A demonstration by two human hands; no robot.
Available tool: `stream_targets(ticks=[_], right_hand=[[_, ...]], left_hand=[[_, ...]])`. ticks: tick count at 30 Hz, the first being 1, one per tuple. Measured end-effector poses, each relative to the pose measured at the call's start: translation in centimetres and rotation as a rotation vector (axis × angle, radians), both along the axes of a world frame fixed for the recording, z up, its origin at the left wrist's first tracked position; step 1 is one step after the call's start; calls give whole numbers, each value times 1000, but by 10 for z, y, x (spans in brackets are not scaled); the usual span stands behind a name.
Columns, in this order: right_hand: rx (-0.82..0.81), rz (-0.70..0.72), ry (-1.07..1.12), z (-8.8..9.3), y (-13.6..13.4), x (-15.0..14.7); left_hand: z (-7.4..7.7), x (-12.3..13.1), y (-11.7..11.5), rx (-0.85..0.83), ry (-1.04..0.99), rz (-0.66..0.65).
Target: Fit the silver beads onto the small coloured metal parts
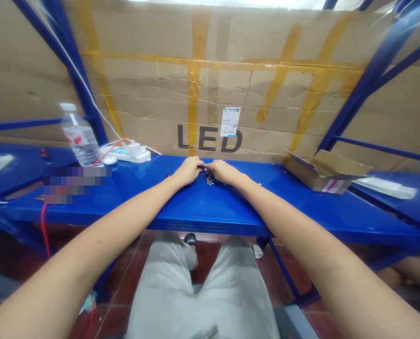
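Note:
My left hand and my right hand meet over the far half of the blue table. Both have their fingers closed in a pinch, fingertips almost touching. Between them shows a small dark, shiny piece, too small and blurred to name. Just below the fingertips, several small shiny metal pieces lie on the tabletop, close to my right hand. My palms are turned down, so the undersides of the fingers are hidden.
To the left stand a water bottle and a white power strip with a plug; a red cable hangs over the edge. An open cardboard box sits at right. Taped cardboard marked LED walls off the back.

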State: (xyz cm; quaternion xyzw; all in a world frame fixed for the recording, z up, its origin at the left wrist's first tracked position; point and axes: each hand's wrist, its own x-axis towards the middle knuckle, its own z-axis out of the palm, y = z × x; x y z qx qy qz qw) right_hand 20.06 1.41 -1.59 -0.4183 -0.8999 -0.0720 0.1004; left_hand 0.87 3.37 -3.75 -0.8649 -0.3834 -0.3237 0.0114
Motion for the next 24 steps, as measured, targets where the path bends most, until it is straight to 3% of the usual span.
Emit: stream_targets(ticks=[12,19,24], right_hand=[[67,-37,-72,-3,1,1],[66,-35,-81,-4,5,2],[99,-37,-121,-3,2,-1]], left_hand=[[-2,8,2,59,29,-59],[1,12,1,-117,-252,8],[4,9,3,-197,-335,60]])
